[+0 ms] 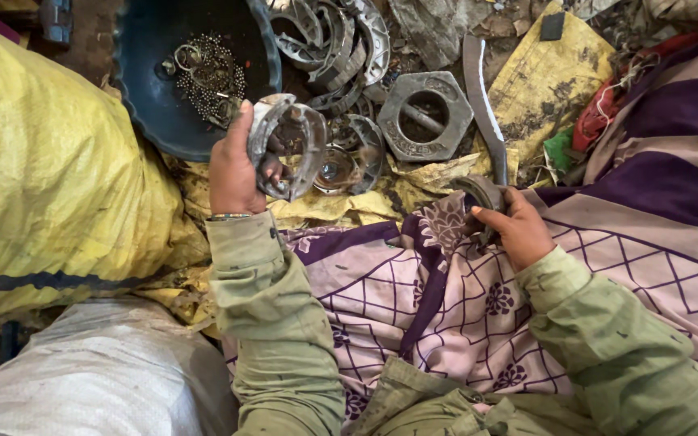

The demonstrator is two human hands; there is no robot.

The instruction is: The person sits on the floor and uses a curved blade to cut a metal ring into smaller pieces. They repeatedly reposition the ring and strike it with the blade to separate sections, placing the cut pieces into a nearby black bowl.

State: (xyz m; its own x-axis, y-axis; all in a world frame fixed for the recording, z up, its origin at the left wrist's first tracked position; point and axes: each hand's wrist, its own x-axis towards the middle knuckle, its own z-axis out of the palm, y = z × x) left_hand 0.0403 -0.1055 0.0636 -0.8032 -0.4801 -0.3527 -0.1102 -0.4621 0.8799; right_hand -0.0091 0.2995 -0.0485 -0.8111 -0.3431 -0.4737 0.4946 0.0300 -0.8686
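My left hand (236, 173) holds up a grey metal bearing ring (288, 145), fingers hooked through its middle, just below the rim of a dark blue bowl (143, 89). Small steel balls and a few thin rings (208, 73) lie inside that bowl. My right hand (517, 230) rests on my patterned purple and pink lap cloth (414, 299) and grips a dark curved metal piece (482, 194). Both sleeves are olive green.
A heap of worn bearing rings (341, 40) lies past the bowl. A large hexagonal nut (426, 117) and a long curved blade (482, 105) rest on dirty yellow sacking (551, 77). A full yellow sack (50, 169) and a white sack (98, 371) stand at left.
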